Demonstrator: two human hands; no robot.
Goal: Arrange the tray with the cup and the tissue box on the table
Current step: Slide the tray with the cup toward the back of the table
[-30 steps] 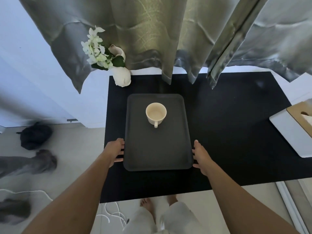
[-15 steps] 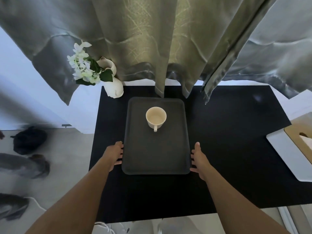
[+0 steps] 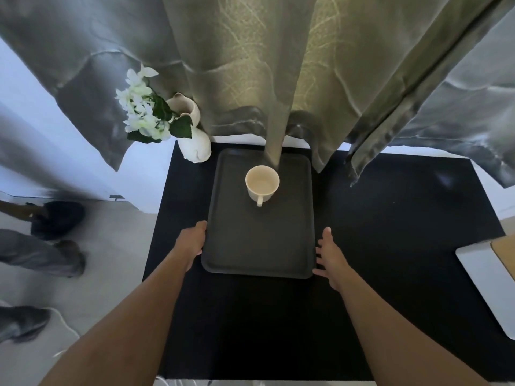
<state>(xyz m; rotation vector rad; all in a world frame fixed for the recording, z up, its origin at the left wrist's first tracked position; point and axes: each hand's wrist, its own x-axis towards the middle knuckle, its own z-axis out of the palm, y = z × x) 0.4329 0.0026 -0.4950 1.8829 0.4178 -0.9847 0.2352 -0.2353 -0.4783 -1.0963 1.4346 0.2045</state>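
Our left hand (image 3: 193, 242) presses flat against the tray (image 3: 259, 246) edge, fingers hidden under or behind the rim; we cannot tell if it grips. Our right hand (image 3: 328, 254) is spread and released, fingertips just beside the opposite edge. Tray lies on the black bench (image 3: 390, 232) between both hands. Beyond the hands, the cup (image 3: 262, 183) stands upright on the tray's far half, handle toward us. Tissue box (image 3: 490, 277) sits well off to the right of our right hand. Past the left hand, a vase (image 3: 195, 143) almost touches the tray's far corner; curtain (image 3: 276, 107) hem hangs by the cup. We judge: push evenly, slowly, sparing vase and cup
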